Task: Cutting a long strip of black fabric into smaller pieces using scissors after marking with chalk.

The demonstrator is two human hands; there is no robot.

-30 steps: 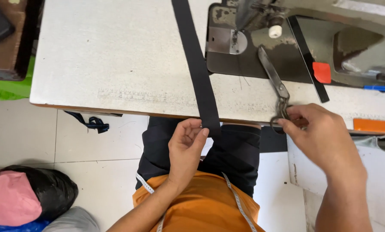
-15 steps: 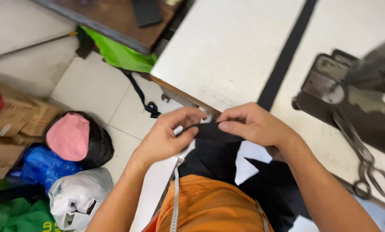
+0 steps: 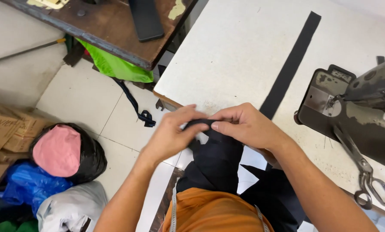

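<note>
Change: since the earlier frames both hands have left the scissors side and met at the near table edge; half a second ago they already pinched there, and they have drawn slightly closer.
Strap: black fabric strap [image 3: 292, 64], flat, matte and woven-looking, lies across the white table [image 3: 235, 51]; its long axis runs from the far right corner area diagonally down to the near edge, where its end folds over into the hands.
Left hand: left hand [image 3: 172, 135] has its fingers [image 3: 191, 129] clenched on the strap's folded end, at the near edge.
Right hand: right hand [image 3: 248, 126] touches the left, thumb and fingers grasping the same fold from above.
Scissors: metal scissors [image 3: 362, 165], dull grey, lie near the right part of the near edge, blades pointing away, loops toward the person.
Machine: sewing machine [image 3: 364, 99], worn dark metal, stands at the right side, beside the strap.
Floor: pink-topped black bag [image 3: 63, 150] well apart on tiles.
</note>
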